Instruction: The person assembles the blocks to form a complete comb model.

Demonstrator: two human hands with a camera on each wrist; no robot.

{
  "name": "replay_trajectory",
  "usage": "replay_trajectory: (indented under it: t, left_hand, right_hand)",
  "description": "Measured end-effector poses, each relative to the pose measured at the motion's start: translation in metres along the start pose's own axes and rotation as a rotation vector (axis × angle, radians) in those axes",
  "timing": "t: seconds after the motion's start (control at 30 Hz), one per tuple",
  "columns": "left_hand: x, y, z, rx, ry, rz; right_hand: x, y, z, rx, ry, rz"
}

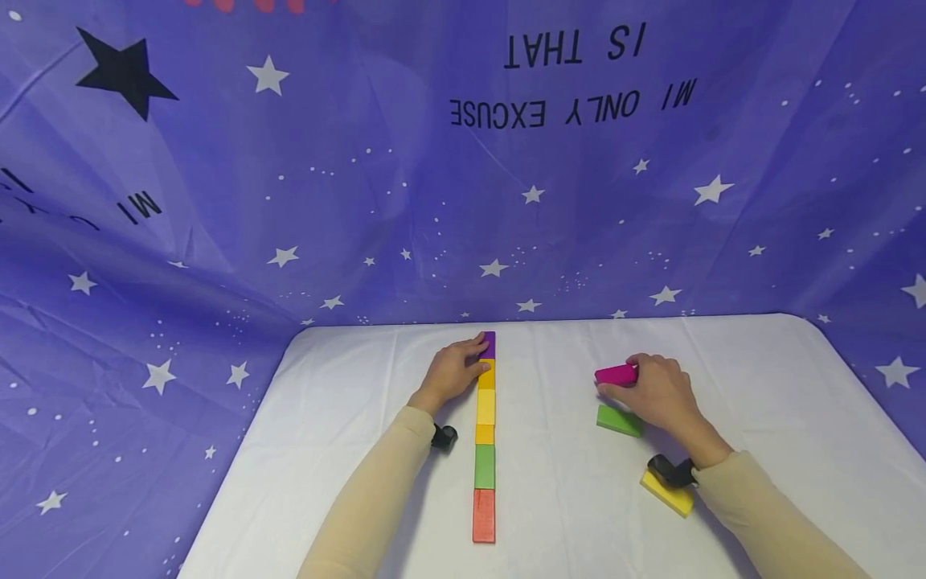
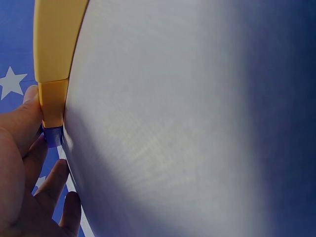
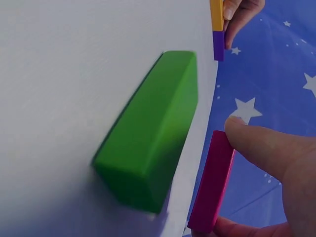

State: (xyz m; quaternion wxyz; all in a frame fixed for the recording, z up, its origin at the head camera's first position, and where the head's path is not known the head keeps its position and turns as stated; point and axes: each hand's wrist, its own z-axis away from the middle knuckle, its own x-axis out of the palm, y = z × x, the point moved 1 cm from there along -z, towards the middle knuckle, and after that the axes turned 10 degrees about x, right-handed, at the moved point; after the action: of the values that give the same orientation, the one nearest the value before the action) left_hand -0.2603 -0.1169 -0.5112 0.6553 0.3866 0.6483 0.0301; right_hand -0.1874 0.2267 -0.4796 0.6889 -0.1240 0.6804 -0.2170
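A straight row of coloured blocks runs away from the person: a red block (image 1: 484,516) nearest, then a green block (image 1: 485,466), several yellow and orange blocks (image 1: 486,407), and a purple block (image 1: 489,346) at the far end. My left hand (image 1: 452,371) rests at the far end, thumb on the orange block (image 2: 53,102) and fingers at the purple one. On the right, my right hand (image 1: 657,391) pinches a magenta block (image 3: 213,181) between thumb and fingers. Just nearer lies a loose green block (image 3: 148,123).
A yellow block (image 1: 667,493) lies on the white table (image 1: 557,482) beneath the right wrist camera (image 1: 669,470). Behind the table's far edge hangs a purple cloth (image 1: 405,201) with stars and lettering.
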Motion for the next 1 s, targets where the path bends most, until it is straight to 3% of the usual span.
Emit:
replay_trajectory:
  t: [0.4,1.0]
  left_hand:
    - [-0.002,0.003,0.001,0.007,-0.002,0.014]
    - [-0.003,0.002,0.000,0.020,-0.001,0.005]
  right_hand:
    - [0.010,-0.025,-0.005,0.014,-0.023,-0.029]
    - [0.034,-0.059,-0.014,-0.021,0.014,-0.040]
